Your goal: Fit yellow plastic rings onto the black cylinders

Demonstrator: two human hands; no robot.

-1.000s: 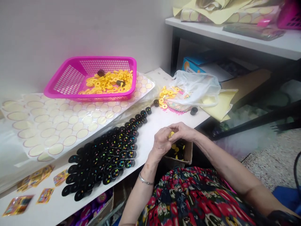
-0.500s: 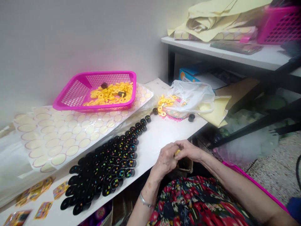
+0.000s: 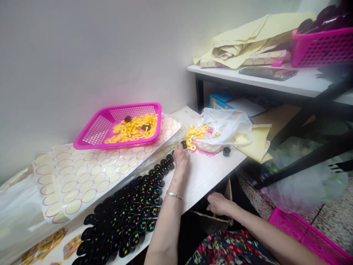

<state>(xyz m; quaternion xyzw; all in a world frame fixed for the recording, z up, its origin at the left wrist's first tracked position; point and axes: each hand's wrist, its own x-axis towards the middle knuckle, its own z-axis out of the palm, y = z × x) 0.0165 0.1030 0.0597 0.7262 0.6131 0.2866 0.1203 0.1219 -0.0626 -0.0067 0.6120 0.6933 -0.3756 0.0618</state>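
Observation:
My left hand (image 3: 181,157), with a bracelet on its wrist, reaches over the white table to the far end of the rows of small black cups (image 3: 138,198). Its fingers are bent downward and pressed together beside a black cup (image 3: 184,144); whatever they grip is hidden. Many of the cups have tiny coloured beads in them. Yellow ring-shaped pieces (image 3: 191,141) lie just beyond that hand. Lower down, my right hand (image 3: 217,203) is curled at the mouth of an open carton (image 3: 227,221) in front of my lap. Its fingertips are turned inward, and their contents cannot be seen.
A pink basket (image 3: 91,136) of yellow pieces stands on sheets of round stickers (image 3: 88,180). Right of the rings lie a clear plastic bag (image 3: 228,125), pink beads (image 3: 205,153) and a lone black cup (image 3: 226,151). A shelf (image 3: 264,82) stands at the back right.
Both hands were together above the carton, around a small yellow piece. The left has moved away, up and left onto the table; the right has dropped slightly into the carton's opening. The view has tilted upward.

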